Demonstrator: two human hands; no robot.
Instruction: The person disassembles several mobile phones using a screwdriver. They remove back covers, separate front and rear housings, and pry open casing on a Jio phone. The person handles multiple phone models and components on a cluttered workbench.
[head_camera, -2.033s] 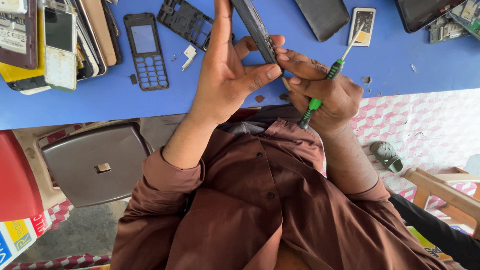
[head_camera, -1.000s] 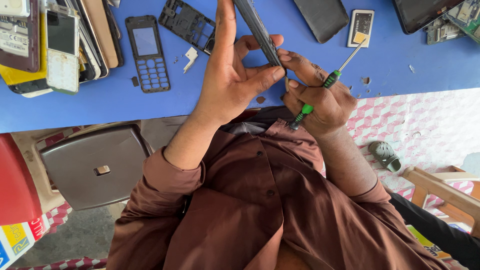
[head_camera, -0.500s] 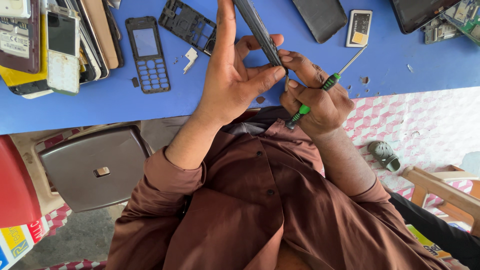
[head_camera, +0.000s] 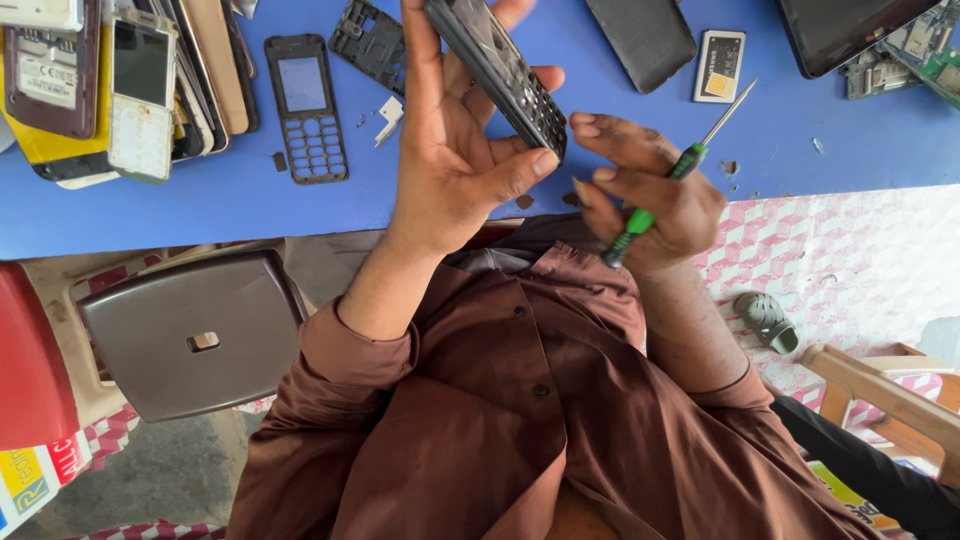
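My left hand (head_camera: 450, 170) is raised over the blue table (head_camera: 200, 210) and grips a black keypad phone frame (head_camera: 500, 75), held tilted with its lower end by my thumb. My right hand (head_camera: 660, 200) is just to the right, its fingertips close to that lower end. It is closed around a green-and-black-handled screwdriver (head_camera: 640, 215), whose thin shaft points up and right, away from the frame.
On the table lie a keypad phone front (head_camera: 305, 105), a black inner frame (head_camera: 370, 40), a stack of old phones (head_camera: 130, 90), a black back cover (head_camera: 645, 35), a battery (head_camera: 720, 65), a tablet (head_camera: 850, 30) and circuit boards (head_camera: 910, 50). Below are a grey stool (head_camera: 190, 335) and a sandal (head_camera: 768, 320).
My right hand has shifted a little up and right with the screwdriver, its fingers easing off the frame's lower end. My left hand keeps holding the frame.
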